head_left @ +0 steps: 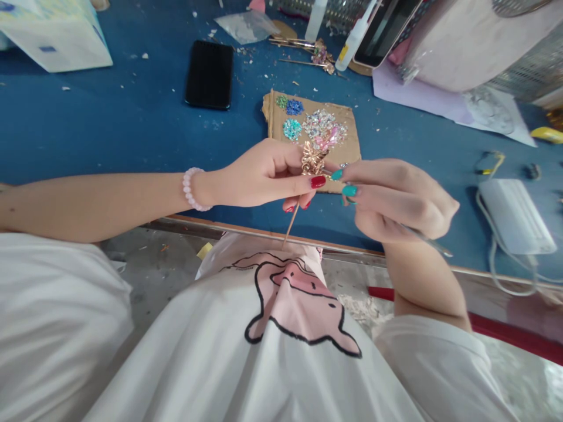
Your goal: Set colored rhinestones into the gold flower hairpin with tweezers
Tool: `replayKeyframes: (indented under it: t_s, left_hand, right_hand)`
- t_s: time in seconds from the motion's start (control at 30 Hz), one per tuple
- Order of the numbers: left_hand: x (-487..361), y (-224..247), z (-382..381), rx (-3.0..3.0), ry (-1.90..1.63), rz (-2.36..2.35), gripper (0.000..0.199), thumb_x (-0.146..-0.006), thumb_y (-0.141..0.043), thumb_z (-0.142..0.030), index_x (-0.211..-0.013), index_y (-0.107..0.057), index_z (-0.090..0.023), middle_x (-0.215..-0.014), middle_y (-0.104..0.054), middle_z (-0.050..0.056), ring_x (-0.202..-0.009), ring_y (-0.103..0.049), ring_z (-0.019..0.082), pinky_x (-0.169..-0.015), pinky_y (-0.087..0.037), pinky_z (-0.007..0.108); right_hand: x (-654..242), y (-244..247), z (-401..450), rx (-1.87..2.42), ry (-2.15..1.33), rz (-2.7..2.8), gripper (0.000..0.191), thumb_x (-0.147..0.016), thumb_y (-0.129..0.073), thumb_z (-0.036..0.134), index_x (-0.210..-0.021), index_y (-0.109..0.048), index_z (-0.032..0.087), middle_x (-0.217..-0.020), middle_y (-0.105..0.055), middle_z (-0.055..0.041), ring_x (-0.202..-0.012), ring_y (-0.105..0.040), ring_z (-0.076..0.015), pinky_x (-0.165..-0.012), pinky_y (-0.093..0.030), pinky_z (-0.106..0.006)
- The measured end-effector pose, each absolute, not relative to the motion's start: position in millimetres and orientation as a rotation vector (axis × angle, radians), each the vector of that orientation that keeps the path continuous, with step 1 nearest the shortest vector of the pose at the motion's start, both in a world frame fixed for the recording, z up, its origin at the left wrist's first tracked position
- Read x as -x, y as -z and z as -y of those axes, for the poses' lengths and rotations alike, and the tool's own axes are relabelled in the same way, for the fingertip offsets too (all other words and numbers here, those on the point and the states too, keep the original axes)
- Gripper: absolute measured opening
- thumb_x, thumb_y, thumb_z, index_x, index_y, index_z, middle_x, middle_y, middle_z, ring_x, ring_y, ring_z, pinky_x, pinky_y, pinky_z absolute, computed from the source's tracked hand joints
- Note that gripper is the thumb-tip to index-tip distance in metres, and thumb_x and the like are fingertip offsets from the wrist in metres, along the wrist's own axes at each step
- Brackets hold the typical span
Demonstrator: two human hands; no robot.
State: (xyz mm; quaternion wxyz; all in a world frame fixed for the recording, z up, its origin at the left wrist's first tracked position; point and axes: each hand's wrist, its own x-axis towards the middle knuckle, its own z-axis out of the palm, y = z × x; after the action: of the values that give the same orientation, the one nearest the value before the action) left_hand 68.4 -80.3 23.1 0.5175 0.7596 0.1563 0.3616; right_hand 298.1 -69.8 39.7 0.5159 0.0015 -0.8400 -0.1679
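My left hand (264,176) pinches a gold hair stick (313,157) with an openwork ornament at its top. Its thin pin slants down past my fingers toward my lap. My right hand (396,199) is closed around slim metal tweezers (426,239), whose rear end sticks out below the palm. Their tips are close to the ornament; fingers hide whether they touch it or grip anything. Just beyond both hands lies a piece of cardboard (347,126) with small piles of rhinestones: clear and pink (324,126), turquoise (291,129), blue (294,106) and green (282,101).
A black phone-like slab (210,75) lies on the blue table (132,129). Behind the cardboard are more gold hair sticks (303,61), a plastic bag (247,26) and a small white bottle (354,41). A tissue box (57,35) stands left; a white corded device (516,215) is right.
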Motion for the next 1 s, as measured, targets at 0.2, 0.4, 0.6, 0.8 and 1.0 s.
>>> replayKeyframes:
  t_s: [0.2,0.4,0.6,0.8,1.0]
  left_hand:
    - [-69,-32,83,-1.782,-0.876,-0.336,0.053,-0.105,-0.067,-0.06,-0.079,-0.066,-0.015,-0.067,-0.067,-0.001,-0.051,-0.058,0.003,-0.054,-0.054,0.015]
    - [-70,-28,80,-1.806,-0.903,-0.396,0.058,-0.102,-0.066,-0.07,-0.082,-0.069,-0.016,-0.066,-0.065,-0.002,-0.049,-0.058,0.005,-0.051,-0.054,0.017]
    - [-69,-22,76,-1.823,-0.922,-0.432,0.06,-0.1,-0.064,-0.075,-0.109,-0.078,-0.017,-0.064,-0.063,-0.004,-0.054,-0.065,0.009,-0.055,-0.057,0.02]
    - [-69,-27,79,-1.822,-0.908,-0.458,0.062,-0.1,-0.065,-0.076,-0.088,-0.072,-0.016,-0.064,-0.067,-0.001,-0.049,-0.059,0.006,-0.051,-0.053,0.017]
    - [-69,-30,80,-1.825,-0.891,-0.435,0.063,-0.101,-0.064,-0.074,-0.076,-0.066,-0.016,-0.064,-0.066,0.0,-0.049,-0.059,0.006,-0.05,-0.054,0.018]
  right_hand:
    - [-299,-41,72,0.042,0.396,2.052,0.017,-0.106,-0.055,0.017,-0.099,-0.069,0.024,-0.097,-0.083,0.0,-0.084,-0.08,-0.0085,-0.063,-0.063,-0.016]
    - [-298,-45,76,0.029,0.412,2.074,0.017,-0.108,-0.056,0.018,-0.095,-0.067,0.022,-0.09,-0.082,-0.0017,-0.077,-0.079,-0.0094,-0.059,-0.061,-0.017]
    - [-296,-42,74,0.041,0.438,2.037,0.017,-0.107,-0.056,0.016,-0.094,-0.067,0.021,-0.09,-0.082,-0.0012,-0.074,-0.078,-0.0093,-0.058,-0.062,-0.017]
    - [-294,-39,63,-0.031,0.45,1.974,0.018,-0.108,-0.054,0.021,-0.096,-0.068,0.022,-0.095,-0.081,-0.0004,-0.081,-0.081,-0.0093,-0.068,-0.067,-0.015]
    - [-298,-36,61,0.01,0.503,1.97,0.015,-0.107,-0.056,0.025,-0.102,-0.071,0.026,-0.098,-0.083,0.001,-0.066,-0.074,-0.0075,-0.059,-0.063,-0.015]
